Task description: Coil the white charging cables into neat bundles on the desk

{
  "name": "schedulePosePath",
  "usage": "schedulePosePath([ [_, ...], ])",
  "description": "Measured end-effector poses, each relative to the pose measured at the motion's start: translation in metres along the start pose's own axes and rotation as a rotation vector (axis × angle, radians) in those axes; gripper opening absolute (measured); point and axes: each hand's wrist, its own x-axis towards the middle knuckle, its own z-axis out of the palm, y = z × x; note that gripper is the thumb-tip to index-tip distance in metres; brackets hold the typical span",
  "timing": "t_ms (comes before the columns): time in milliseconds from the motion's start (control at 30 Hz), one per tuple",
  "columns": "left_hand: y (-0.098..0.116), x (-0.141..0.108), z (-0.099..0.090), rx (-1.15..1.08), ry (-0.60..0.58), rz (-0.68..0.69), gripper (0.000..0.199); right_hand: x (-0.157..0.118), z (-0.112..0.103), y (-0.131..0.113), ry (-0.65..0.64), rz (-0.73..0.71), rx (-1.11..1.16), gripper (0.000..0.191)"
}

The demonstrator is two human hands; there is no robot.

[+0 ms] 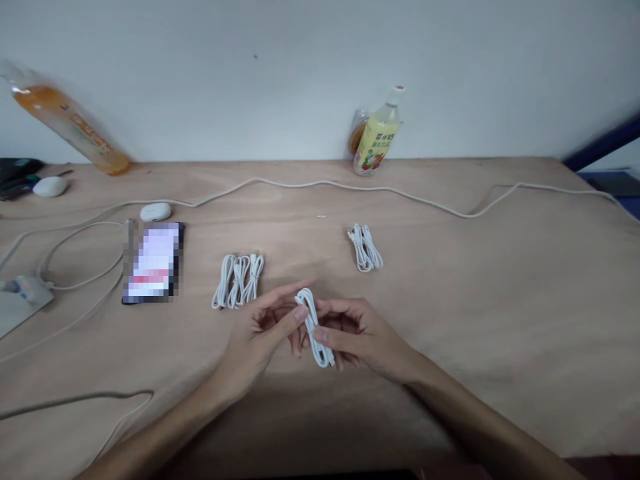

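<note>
A coiled white cable (316, 333) is held between both hands above the front middle of the wooden table (475, 287). My left hand (267, 330) pinches its upper part, thumb on top. Lower on the same bundle, my right hand (353, 333) presses with its thumb, fingers curled behind. Several bundled white cables (240, 280) lie side by side just beyond my left hand. Another white bundle (365, 248) rests farther back, to the right.
A phone (154, 263) and white case (155, 212) lie left. One long white cable (350, 187) crosses the back. An orange bottle (70, 127) and yellow-labelled bottle (379, 137) lean near the wall. A power strip (23, 307) sits at the left edge.
</note>
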Motion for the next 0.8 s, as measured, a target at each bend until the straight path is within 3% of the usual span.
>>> schedulePosePath([
  [267, -0.0045, 0.0024, 0.0025, 0.022, 0.072, 0.082, 0.026, -0.0032, -0.0025, -0.0061, 0.172, -0.131, -0.262, 0.032],
  [400, -0.0030, 0.0024, 0.0033, 0.060, 0.131, 0.086, 0.020, -0.0030, -0.0048, -0.0088, 0.113, -0.079, -0.218, 0.034],
  [600, -0.0019, 0.0047, 0.0059, -0.026, 0.078, 0.050, 0.026, -0.0018, -0.0098, -0.0068, -0.017, 0.060, -0.093, 0.050],
  [800, -0.0032, 0.0065, 0.0037, 0.003, 0.064, 0.025, 0.026, -0.0023, -0.0035, -0.0080, 0.027, 0.095, -0.042, 0.040],
])
